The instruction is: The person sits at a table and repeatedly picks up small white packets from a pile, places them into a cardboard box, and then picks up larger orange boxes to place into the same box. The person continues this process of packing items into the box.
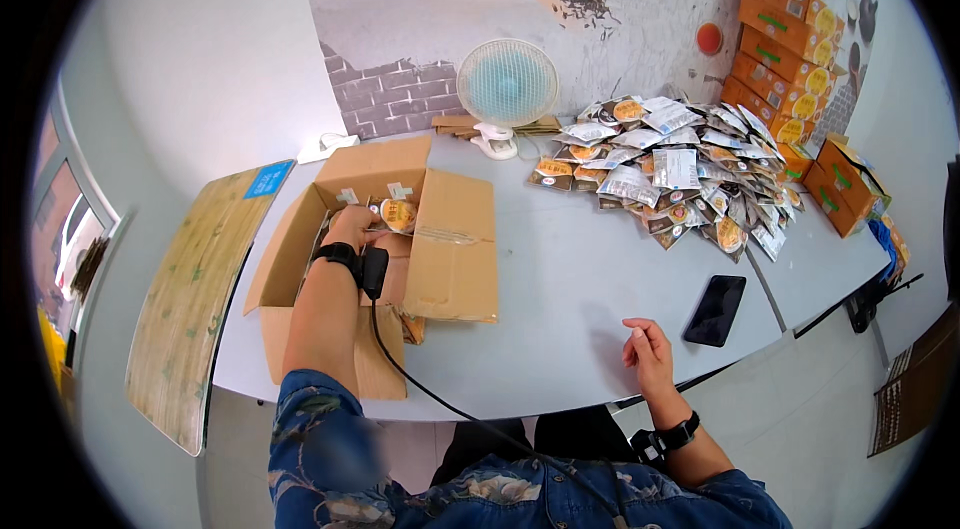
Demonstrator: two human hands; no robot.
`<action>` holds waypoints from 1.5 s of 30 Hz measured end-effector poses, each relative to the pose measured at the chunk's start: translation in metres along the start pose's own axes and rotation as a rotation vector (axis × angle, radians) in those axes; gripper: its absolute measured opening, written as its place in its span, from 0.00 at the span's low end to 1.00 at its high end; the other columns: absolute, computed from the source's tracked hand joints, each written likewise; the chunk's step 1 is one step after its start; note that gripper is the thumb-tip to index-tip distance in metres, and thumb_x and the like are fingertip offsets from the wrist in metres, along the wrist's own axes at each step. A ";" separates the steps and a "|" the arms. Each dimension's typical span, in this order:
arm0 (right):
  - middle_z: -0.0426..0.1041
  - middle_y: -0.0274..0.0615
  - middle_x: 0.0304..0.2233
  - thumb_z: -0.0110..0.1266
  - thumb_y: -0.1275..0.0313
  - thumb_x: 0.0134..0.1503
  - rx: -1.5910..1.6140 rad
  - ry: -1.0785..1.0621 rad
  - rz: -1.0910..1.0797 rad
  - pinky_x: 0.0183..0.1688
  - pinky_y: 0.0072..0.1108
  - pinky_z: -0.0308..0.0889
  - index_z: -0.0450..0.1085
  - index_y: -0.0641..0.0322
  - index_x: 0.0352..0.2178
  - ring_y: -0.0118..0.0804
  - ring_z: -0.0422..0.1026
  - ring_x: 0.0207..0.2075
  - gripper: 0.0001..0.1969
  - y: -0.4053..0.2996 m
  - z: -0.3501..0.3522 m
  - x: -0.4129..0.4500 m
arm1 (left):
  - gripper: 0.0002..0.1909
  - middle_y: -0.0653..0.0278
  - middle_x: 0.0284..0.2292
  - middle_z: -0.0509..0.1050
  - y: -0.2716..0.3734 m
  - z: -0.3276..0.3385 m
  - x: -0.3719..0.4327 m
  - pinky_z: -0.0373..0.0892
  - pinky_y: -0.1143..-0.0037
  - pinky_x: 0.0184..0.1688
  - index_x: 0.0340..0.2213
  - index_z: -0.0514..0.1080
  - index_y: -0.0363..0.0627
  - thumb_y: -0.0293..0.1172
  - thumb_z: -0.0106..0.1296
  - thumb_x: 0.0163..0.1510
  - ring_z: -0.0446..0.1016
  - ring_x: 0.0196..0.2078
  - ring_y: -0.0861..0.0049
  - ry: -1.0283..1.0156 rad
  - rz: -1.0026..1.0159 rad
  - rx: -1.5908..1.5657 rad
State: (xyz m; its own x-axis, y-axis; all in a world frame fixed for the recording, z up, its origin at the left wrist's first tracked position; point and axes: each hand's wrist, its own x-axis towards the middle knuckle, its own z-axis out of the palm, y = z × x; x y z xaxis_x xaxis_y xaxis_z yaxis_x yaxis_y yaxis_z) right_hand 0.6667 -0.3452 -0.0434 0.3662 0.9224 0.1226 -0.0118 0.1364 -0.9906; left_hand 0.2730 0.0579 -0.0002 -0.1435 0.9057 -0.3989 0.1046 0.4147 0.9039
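My left hand (355, 223) reaches down into an open cardboard box (450, 251) whose flaps are spread outward. Its fingers are at the near side of a printed food packet (395, 214) in the box. Whether they grip it is hidden by the hand and wrist. More packets lie partly covered by my forearm, along the box's left inside. My right hand (648, 355) hovers over the front of the grey table (555, 289) with loosely curled fingers and nothing in it. A black smartphone (715, 310) lies to its right.
A big heap of packets (675, 161) covers the back right. Behind it rises a stack of orange cartons (784, 56), with another orange carton (847, 188) to the right. A clip fan (508, 90) stands by the wall. A black cable (420, 383) trails from my left wrist.
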 end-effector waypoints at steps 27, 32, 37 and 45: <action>0.63 0.29 0.20 0.43 0.70 0.58 0.075 -0.043 -0.023 0.25 0.13 0.60 0.65 0.62 0.39 0.19 0.61 0.21 0.10 0.012 -0.006 0.004 | 0.15 0.63 0.39 0.70 0.036 0.040 -0.219 0.65 0.77 0.44 0.44 0.66 0.40 0.31 0.44 0.55 0.68 0.44 0.77 -0.474 0.567 -0.077; 0.63 0.29 0.21 0.43 0.70 0.58 0.128 -0.082 -0.015 0.26 0.13 0.60 0.65 0.62 0.39 0.19 0.62 0.23 0.10 0.008 -0.002 0.006 | 0.15 0.57 0.37 0.71 -0.016 0.058 -0.297 0.66 0.74 0.43 0.43 0.63 0.37 0.29 0.42 0.55 0.70 0.41 0.73 -0.780 0.528 -0.200; 0.63 0.29 0.21 0.42 0.69 0.58 0.169 -0.057 -0.011 0.26 0.13 0.61 0.65 0.63 0.38 0.19 0.62 0.23 0.10 0.007 -0.008 0.006 | 0.16 0.54 0.37 0.71 -0.085 0.107 -0.306 0.67 0.72 0.43 0.43 0.63 0.35 0.32 0.42 0.56 0.71 0.40 0.69 -0.982 0.294 -0.336; 0.65 0.30 0.19 0.43 0.64 0.58 0.277 -0.113 0.080 0.23 0.13 0.58 0.66 0.62 0.38 0.20 0.61 0.19 0.13 -0.009 -0.014 0.028 | 0.20 0.54 0.37 0.70 -0.125 0.143 -0.285 0.68 0.71 0.44 0.47 0.60 0.36 0.37 0.40 0.57 0.70 0.40 0.69 -1.094 0.023 -0.539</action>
State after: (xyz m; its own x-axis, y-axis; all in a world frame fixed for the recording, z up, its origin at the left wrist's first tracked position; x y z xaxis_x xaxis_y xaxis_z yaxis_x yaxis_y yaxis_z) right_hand 0.6895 -0.3258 -0.0323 0.2483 0.9664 0.0662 -0.2957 0.1407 -0.9449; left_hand 0.4416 -0.2396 -0.0219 0.7846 0.6164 -0.0669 -0.3625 0.5436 0.7570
